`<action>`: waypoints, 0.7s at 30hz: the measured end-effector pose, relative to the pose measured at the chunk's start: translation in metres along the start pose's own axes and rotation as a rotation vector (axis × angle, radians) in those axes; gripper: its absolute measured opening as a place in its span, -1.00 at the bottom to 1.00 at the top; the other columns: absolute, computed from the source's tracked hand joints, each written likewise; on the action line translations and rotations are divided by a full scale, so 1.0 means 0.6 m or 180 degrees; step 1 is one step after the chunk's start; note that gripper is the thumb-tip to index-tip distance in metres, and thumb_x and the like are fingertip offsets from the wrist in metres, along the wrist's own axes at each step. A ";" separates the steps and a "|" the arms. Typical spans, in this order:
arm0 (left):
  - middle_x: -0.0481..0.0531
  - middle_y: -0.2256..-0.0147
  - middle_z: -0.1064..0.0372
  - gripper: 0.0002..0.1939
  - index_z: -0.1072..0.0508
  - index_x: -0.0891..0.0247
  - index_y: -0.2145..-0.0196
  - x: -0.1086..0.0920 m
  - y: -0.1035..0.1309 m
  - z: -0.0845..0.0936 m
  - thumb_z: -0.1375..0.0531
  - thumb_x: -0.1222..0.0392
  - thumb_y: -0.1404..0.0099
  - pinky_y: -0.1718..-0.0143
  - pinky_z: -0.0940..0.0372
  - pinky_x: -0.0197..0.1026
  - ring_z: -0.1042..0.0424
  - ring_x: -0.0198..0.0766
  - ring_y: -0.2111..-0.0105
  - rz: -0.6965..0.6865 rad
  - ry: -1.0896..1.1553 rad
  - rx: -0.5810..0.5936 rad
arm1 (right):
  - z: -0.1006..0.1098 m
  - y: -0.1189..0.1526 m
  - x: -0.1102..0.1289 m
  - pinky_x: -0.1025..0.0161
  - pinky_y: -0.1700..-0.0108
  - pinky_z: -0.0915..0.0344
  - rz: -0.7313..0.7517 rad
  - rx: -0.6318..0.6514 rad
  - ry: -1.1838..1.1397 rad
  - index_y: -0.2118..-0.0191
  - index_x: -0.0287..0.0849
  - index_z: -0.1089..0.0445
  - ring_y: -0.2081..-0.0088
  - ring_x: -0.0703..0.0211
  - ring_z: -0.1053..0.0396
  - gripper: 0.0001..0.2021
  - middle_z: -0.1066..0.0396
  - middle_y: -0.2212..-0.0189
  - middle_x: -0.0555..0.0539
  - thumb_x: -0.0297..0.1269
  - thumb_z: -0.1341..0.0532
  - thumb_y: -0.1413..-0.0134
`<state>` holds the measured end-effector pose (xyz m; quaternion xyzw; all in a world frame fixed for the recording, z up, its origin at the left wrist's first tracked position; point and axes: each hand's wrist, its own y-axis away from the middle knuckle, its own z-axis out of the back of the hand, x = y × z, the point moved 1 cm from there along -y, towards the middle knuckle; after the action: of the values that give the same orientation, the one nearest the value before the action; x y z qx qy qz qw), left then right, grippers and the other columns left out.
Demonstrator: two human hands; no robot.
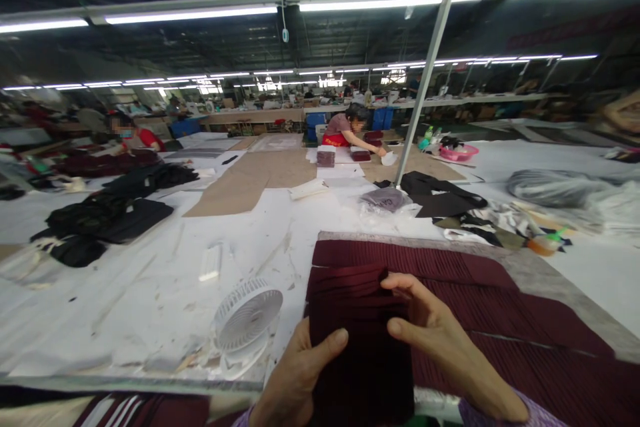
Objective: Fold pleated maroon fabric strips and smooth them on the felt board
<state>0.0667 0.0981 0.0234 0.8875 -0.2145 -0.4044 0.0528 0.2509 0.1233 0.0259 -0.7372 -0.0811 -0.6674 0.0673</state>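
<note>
A stack of dark maroon fabric pieces (pixel 361 347) is held up in front of me, over the table's near edge. My left hand (pixel 305 363) grips its left side, with the thumb lying across the front face and the fingers hidden behind. At the right side, my right hand (pixel 430 327) has its index fingertip at the upper corner and its thumb against the face, curled round the edge. Just beyond, rows of overlapping maroon fabric pieces (pixel 450 293) lie spread on the table and run off to the right.
A white fan (pixel 249 320) stands left of my hands on the white-covered table (pixel 165 293). Dark garments (pixel 113 213) lie at the left. A slanted metal pole (pixel 431 60) rises ahead, near black fabric scraps (pixel 443 193) and a pink basin (pixel 457 152). A co-worker (pixel 345 127) bends over the far table.
</note>
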 end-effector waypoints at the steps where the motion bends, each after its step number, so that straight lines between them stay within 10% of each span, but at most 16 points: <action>1: 0.19 0.21 -0.55 -0.63 -0.52 0.31 0.11 0.000 -0.001 0.000 -0.32 0.21 -0.09 -0.06 -0.25 0.06 -0.46 0.04 0.08 -0.0005 -0.0010 -0.0026 | -0.002 0.000 0.001 0.18 0.10 -0.35 -0.0020 0.0105 -0.0068 0.17 -0.03 -0.35 0.11 0.06 -0.39 -0.57 -0.44 0.18 -0.05 -0.04 -0.41 0.19; 21: 0.14 -0.01 -0.42 -0.44 -0.31 0.21 -0.12 -0.020 -0.004 -0.012 -0.18 -0.06 -0.21 -0.15 -0.17 0.08 -0.30 0.03 -0.11 -0.0302 0.0760 -0.0463 | -0.010 0.022 -0.035 0.25 0.32 -0.39 -0.0465 0.0366 0.0038 0.10 -0.07 -0.47 0.29 0.10 -0.42 -0.69 -0.51 0.24 -0.08 -0.13 -0.32 -0.01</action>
<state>0.0659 0.1050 0.0359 0.9323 -0.1345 -0.3125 0.1229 0.2460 0.1085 0.0059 -0.7202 -0.1724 -0.6692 0.0612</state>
